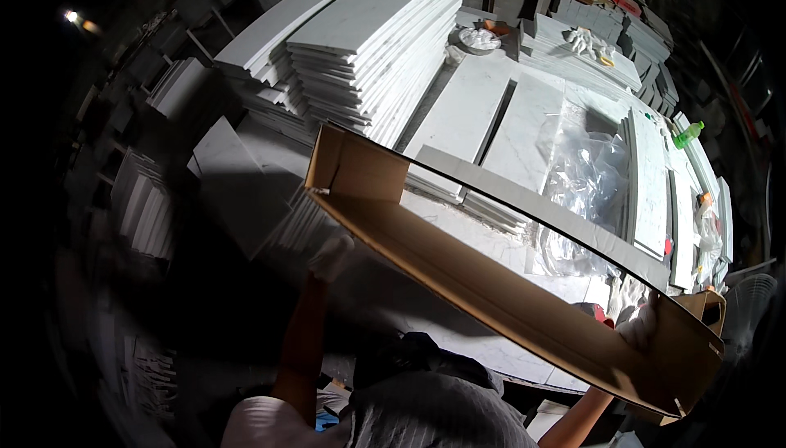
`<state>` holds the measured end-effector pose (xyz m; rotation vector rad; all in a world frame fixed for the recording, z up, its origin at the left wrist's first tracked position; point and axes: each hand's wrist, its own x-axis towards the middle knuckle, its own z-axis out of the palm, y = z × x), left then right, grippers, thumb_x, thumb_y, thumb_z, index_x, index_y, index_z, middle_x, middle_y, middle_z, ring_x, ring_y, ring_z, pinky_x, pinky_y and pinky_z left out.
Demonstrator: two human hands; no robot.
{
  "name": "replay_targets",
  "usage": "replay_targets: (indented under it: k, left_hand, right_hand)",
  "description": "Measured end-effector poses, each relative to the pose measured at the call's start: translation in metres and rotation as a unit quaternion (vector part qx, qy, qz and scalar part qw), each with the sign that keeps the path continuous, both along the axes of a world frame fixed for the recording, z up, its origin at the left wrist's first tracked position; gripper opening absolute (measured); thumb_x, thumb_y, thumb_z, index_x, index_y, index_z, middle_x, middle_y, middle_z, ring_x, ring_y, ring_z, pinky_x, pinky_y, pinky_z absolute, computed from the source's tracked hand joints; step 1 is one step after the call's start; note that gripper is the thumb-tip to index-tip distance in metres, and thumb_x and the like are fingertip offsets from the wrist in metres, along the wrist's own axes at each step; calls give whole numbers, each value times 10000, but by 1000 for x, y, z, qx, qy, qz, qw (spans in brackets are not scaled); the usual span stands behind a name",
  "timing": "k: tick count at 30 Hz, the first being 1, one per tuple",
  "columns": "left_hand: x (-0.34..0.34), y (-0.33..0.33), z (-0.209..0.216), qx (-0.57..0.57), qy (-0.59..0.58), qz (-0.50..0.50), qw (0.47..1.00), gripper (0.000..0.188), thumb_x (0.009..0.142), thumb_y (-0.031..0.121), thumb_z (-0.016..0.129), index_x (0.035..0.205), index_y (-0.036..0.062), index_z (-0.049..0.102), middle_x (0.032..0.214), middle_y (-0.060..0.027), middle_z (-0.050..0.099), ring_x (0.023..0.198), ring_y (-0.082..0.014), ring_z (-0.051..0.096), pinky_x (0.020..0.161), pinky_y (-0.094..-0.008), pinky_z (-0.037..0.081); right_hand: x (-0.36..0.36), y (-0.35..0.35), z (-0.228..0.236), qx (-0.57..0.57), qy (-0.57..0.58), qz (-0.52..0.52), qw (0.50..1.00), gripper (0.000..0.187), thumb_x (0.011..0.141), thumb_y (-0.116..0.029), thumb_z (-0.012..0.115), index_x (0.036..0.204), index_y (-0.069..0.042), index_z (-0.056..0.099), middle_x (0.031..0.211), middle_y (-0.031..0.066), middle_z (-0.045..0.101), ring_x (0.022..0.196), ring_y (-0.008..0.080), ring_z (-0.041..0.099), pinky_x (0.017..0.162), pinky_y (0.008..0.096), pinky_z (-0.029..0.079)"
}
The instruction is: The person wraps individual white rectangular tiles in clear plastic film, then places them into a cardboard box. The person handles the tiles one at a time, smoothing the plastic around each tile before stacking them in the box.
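Note:
I hold a long, shallow open cardboard box (491,284) slanting from upper left to lower right over a worktable. My left hand (330,257), in a white glove, presses against the box's underside near its left end. My right hand (640,327), also gloved white, grips the box's near wall close to its right end. The box is open on top and looks empty inside.
White marble slabs (372,34) are stacked high at the back left. More slabs (651,182) lie flat on the table (458,116), with clear plastic bags (585,174), a green bottle (688,133), a pair of gloves (587,41). A fan (749,300) stands at right.

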<state>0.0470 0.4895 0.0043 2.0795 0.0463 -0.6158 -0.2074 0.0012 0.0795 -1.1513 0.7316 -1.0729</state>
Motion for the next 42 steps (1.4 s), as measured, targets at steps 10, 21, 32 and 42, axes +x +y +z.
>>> replay_targets:
  k: [10,21,32,42]
  left_hand:
    - [-9,20,-24,-82,26,123,989,568,1042,480,413,1404,45,459,1405,-124,484,1295,-250,472,1109,-373,355]
    - [-14,21,-22,-111,30,162,980,553,1046,467,407,1406,52,464,1412,-113,486,1304,-244,466,1114,-373,353]
    - [-41,36,-13,-103,15,178,978,538,1050,454,400,1409,59,468,1418,-103,487,1314,-238,461,1119,-374,351]
    - [-5,16,-11,-97,1,163,982,525,1053,442,394,1411,65,473,1424,-93,488,1322,-233,456,1123,-375,349]
  right_hand:
    - [-15,56,-49,43,117,86,988,645,964,-319,548,1471,49,391,1478,142,462,1326,239,475,1117,374,359]
    - [0,73,-73,61,138,140,979,696,948,-369,572,1480,37,382,1488,138,453,1340,240,462,1125,373,349]
    - [-36,35,-45,88,82,191,974,748,931,-420,595,1489,26,374,1499,134,443,1355,241,448,1132,372,339]
    - [-46,8,-33,123,23,241,962,795,916,-466,616,1498,15,366,1508,130,434,1368,243,436,1139,372,330]
